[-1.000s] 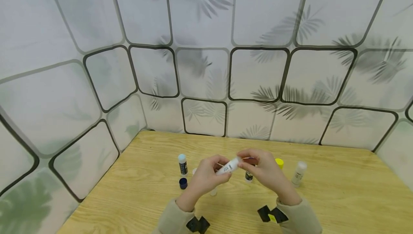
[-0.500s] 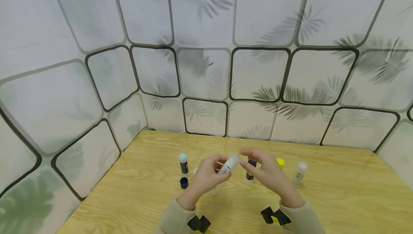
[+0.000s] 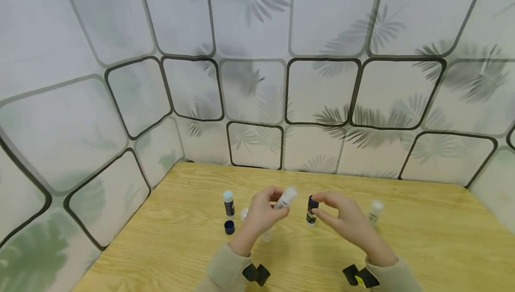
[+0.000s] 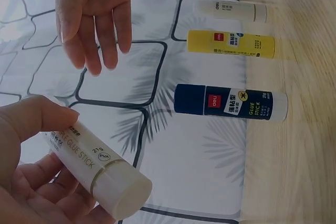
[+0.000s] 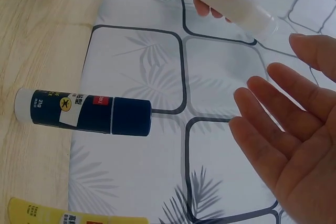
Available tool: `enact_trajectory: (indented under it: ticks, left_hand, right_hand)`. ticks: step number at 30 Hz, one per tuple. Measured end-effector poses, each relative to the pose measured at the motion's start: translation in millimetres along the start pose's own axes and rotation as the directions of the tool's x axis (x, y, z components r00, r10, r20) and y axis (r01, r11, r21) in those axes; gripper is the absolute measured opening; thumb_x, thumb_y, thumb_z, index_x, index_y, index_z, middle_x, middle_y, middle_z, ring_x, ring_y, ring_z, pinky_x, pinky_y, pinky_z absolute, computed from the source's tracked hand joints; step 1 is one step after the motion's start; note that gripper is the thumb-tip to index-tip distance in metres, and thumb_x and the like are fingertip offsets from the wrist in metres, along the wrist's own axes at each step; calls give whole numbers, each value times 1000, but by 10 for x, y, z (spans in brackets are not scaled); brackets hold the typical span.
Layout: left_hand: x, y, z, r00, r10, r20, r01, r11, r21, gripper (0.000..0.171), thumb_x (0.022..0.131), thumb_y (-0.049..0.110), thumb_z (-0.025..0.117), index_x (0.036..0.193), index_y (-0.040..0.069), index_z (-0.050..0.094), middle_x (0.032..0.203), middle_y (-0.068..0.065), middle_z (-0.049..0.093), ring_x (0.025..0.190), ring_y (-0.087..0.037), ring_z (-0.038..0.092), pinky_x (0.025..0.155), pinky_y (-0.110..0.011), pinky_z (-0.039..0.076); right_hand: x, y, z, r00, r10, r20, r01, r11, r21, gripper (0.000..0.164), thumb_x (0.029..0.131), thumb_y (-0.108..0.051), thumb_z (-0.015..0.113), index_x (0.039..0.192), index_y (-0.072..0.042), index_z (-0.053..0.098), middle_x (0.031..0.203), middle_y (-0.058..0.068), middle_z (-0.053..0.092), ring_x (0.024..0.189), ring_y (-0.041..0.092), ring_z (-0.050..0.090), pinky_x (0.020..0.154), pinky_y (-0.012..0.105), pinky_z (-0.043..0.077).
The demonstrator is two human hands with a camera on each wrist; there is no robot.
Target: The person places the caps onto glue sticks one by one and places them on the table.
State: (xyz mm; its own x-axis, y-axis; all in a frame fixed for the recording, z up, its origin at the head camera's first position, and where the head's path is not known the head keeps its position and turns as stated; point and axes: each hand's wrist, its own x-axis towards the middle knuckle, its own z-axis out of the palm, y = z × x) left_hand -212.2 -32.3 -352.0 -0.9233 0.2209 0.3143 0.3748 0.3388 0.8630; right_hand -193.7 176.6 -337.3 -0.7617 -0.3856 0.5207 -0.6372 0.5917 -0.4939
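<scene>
My left hand point(image 3: 263, 217) grips a white glue stick point(image 3: 286, 197) above the table, tilted, with its translucent end upward. In the left wrist view its printed label and white base show, with thumb and fingers round the barrel. My right hand point(image 3: 349, 224) holds nothing; its fingers are apart and loosely bent, as the right wrist view shows. Nearest to it, a navy glue stick point(image 3: 310, 215) with its cap on stands upright on the table. In the head view the right hand covers most of the yellow glue stick point(image 4: 231, 44).
A white glue stick point(image 3: 375, 212) stands behind the right hand. On the left, an uncapped navy glue stick point(image 3: 229, 205) stands with a loose navy cap point(image 3: 229, 227) in front. A white piece point(image 3: 244, 213) and another point(image 3: 266, 237) are partly hidden by the left hand. Patterned cloth point(image 3: 257, 144) borders the wooden table.
My right hand has let go of the upper end of the white glue stick and moved right and down. The left hand keeps its hold and has tilted the stick more upright.
</scene>
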Motion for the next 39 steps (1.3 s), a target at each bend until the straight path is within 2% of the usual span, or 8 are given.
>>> enact_trajectory:
  ticks: [7,13,20,30,35,39]
  left_hand:
    - [181,-49,141,998,-32,-61,33,999,5,25,74,7,68,97,6,60,93,-4,60,89,-20,55,70,-32,47]
    - [263,-188,231,994,-63,-92,66,997,29,24,71,1,68,93,4,60,93,-7,60,90,-23,55,76,-40,45]
    - [301,-345,253,991,-122,-60,124,991,44,24,73,-2,66,96,2,57,96,-9,57,93,-27,53,78,-41,44]
    - [319,-464,284,981,-196,-3,196,980,41,24,76,-1,65,98,0,56,94,-10,56,90,-28,53,76,-40,45]
    - [328,-516,288,968,-248,42,247,968,38,21,77,0,65,96,1,55,94,-8,55,88,-25,53,73,-38,46]
    - [327,-547,293,962,-267,61,264,963,46,19,77,1,65,92,2,53,94,-8,55,89,-25,53,72,-38,46]
  right_hand:
    - [-5,13,-25,1000,9,2,-9,1000,-12,23,79,-12,66,101,-5,64,98,5,63,88,19,59,71,36,48]
    - [7,17,-15,1000,-5,4,5,1000,12,24,80,-13,66,101,-3,63,98,7,63,87,18,59,70,36,48]
    - [10,12,-21,1000,-4,7,4,1000,14,22,80,-13,66,101,-6,64,99,6,62,88,19,58,71,38,48]
    - [-6,-12,-11,999,41,36,-41,999,20,22,82,-18,64,101,-7,63,103,5,61,92,20,57,74,38,47]
    - [-10,-3,9,996,63,64,-64,998,14,24,82,-19,64,103,-8,62,105,4,59,95,20,56,75,37,47]
    - [-9,-2,23,996,60,72,-62,998,21,23,81,-16,65,103,-8,62,105,4,59,95,20,56,76,37,47]
